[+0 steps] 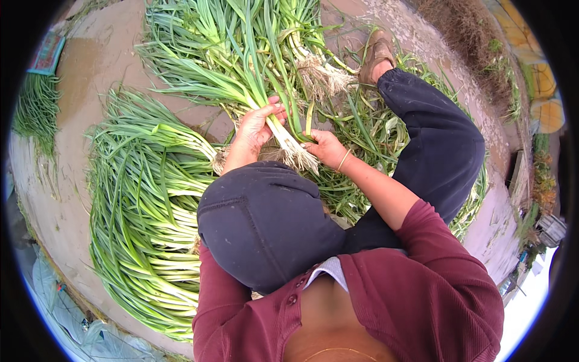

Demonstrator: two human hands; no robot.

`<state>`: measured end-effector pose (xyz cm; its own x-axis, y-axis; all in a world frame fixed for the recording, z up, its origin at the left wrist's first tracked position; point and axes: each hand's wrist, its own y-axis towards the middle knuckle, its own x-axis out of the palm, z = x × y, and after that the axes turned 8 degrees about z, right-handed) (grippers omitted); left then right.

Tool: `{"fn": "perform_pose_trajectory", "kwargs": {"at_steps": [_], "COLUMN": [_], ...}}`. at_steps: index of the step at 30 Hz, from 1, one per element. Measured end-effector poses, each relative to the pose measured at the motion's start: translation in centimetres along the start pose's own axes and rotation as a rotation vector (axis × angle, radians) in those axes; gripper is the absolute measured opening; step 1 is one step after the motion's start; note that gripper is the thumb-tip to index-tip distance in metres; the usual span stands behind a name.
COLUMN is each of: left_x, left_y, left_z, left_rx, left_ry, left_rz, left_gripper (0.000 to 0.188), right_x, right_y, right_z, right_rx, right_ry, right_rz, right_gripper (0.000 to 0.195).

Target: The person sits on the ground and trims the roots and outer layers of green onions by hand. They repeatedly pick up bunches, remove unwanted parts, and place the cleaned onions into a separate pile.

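Note:
My left hand [260,123] is closed around a small bunch of green onions [284,135], whose white stalks and roots point down towards my knee. Close to those roots, my right hand [325,148] pinches a green leaf [295,118] between thumb and fingers. A large heap of green onions [194,54] lies beyond both hands, with a rooted clump [316,68] at its right side. To the left, a long row of green onions [149,235] rests on the ground, roots towards my leg. Loose stripped leaves [357,131] are scattered between my legs.
My bent knees flank the work, and my shoe [377,52] stands beside the heap at upper right. Wet muddy ground [81,172] surrounds the piles. A teal-edged crate [47,52] and more green onions [36,108] are at far left. Dry brush [461,36] lies at upper right.

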<state>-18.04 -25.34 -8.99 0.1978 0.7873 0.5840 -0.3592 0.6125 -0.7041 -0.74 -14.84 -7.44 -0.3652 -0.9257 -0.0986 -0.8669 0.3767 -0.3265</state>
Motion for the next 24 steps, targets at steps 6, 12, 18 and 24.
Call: {"fn": "perform_pose_trajectory", "kwargs": {"at_steps": [6,12,18,24], "left_x": [0.1,1.4,1.5,1.6], "left_y": [-0.2,-1.6,-1.5,-1.7], "left_z": [-0.1,0.5,0.7,1.3], "left_rx": [0.054,0.044,0.213,0.264], "left_ry": [-0.053,-0.19,-0.242,-0.325], "left_rz": [-0.095,-0.208,-0.129,-0.084], "left_gripper": [0.042,0.037,0.02,0.015], "right_x": [-0.6,-1.5,-3.7,-3.8], "right_y": [0.0,0.9,1.1,0.7], "right_z": [-2.3,-2.1,-4.1,-3.3], "right_rx": [-0.068,0.023,0.261,-0.116], "right_ry": [-0.504,-0.369,-0.054,-0.677], "right_rz": [0.067,0.165,0.058,0.236], "right_gripper": [0.023,0.02,0.016,0.025]}}
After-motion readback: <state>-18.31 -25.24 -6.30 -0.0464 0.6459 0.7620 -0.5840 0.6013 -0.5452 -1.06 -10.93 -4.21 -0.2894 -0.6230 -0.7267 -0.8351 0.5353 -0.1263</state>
